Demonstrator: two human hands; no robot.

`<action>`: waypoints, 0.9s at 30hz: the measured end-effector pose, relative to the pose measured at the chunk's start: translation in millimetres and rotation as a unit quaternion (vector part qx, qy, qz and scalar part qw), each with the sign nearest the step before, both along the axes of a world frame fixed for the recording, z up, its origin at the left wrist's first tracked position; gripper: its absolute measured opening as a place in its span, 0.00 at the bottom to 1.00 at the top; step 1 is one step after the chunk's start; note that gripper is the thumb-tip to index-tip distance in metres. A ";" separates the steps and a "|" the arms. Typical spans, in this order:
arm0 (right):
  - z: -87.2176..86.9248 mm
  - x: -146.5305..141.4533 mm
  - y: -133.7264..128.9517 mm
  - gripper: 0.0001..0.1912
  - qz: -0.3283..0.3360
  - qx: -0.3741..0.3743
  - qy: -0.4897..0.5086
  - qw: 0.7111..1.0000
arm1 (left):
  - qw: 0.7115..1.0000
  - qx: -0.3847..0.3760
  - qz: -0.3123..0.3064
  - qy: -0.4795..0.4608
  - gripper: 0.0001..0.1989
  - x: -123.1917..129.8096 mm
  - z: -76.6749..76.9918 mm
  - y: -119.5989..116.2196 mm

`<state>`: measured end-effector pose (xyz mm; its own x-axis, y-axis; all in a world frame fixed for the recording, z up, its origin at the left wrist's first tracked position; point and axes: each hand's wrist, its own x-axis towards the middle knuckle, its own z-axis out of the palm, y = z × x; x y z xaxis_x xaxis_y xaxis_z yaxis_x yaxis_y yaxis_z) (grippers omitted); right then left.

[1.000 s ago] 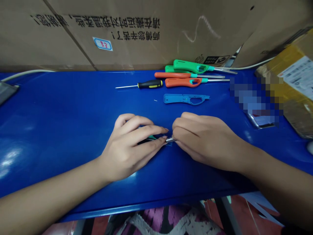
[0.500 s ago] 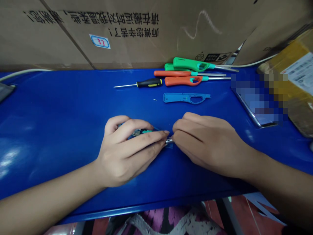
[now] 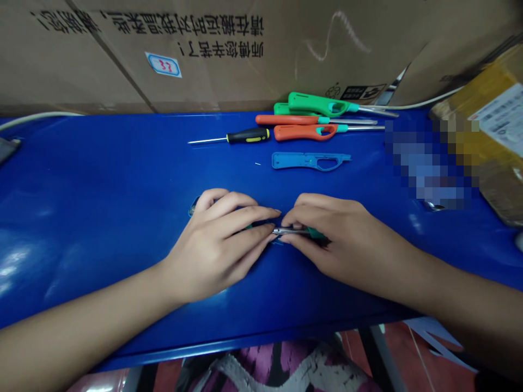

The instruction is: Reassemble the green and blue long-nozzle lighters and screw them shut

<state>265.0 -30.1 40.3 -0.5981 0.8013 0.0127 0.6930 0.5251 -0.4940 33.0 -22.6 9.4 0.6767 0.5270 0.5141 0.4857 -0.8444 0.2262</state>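
My left hand point(image 3: 218, 245) lies flat on a blue lighter shell point(image 3: 193, 207) near the middle of the blue table point(image 3: 102, 179), fingers pressing it down; most of the shell is hidden. My right hand point(image 3: 327, 237) pinches a thin metal tube point(image 3: 286, 231) with a teal collar point(image 3: 316, 234), its left end meeting my left fingertips. Farther back lies an open blue lighter half-shell point(image 3: 310, 161).
Behind the half-shell lie a black-and-yellow screwdriver point(image 3: 239, 136), two orange stick lighters point(image 3: 310, 131) and two green ones point(image 3: 322, 103). Cardboard boxes point(image 3: 229, 49) stand along the back. A blurred flat object point(image 3: 429, 163) and a taped parcel point(image 3: 494, 130) sit at the right. A white cable point(image 3: 36, 117) runs at left.
My right hand has drawn back to the right, so more of the metal tube and its teal collar show. My left hand stays pressed on the shell.
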 end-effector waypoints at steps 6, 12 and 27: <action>-4.3 -1.7 -3.1 0.04 -0.005 -0.015 -0.005 1.000 | 1.000 -0.001 -0.014 0.016 0.07 0.5 -0.2 0.3; -7.2 -2.1 -6.3 0.03 -0.005 -0.033 0.000 0.999 | 0.997 -0.024 -0.059 0.035 0.09 -5.7 2.3 3.7; -12.2 -5.4 0.1 0.06 0.016 -0.052 -0.008 0.999 | 0.988 -0.152 -0.009 -0.026 0.09 -4.0 -7.8 1.4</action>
<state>259.5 -30.0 28.0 -0.6223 0.7788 -0.0784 0.6849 0.4933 -0.5363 29.0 -21.2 1.6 0.6645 0.6499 0.3688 0.4520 -0.7426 0.4942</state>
